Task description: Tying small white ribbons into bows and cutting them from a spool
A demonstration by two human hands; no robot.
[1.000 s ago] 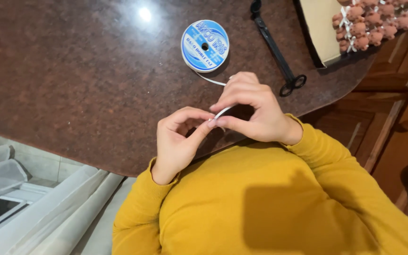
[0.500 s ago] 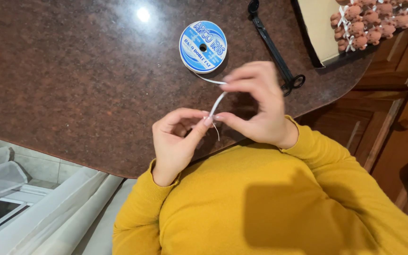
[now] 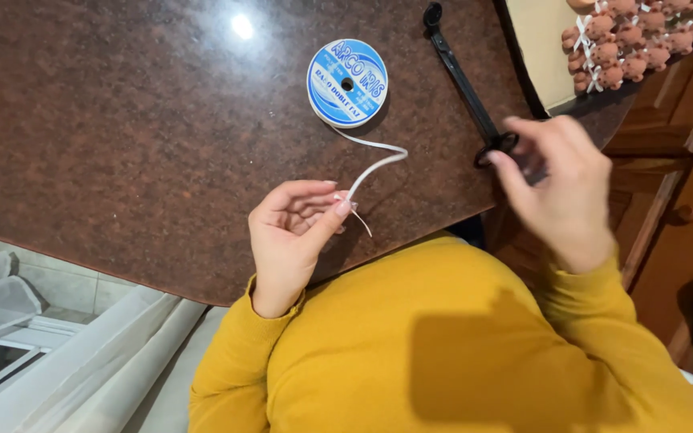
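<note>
Dark brown speckled stone makes up the counter (image 3: 122, 136). On it lies a blue and white spool (image 3: 347, 82), and a thin white ribbon (image 3: 374, 152) runs from it toward the person. The left hand (image 3: 290, 240) pinches the ribbon's end between thumb and finger. The right hand (image 3: 563, 188), fingers loosely spread and holding nothing, is at the handles of the black scissors (image 3: 467, 80). Small brown toy bears (image 3: 635, 36) sit far off in the corner.

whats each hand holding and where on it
Left hand pinches the white ribbon near its free end. Right hand holds nothing, fingers by the black scissors' handle loops.
</note>
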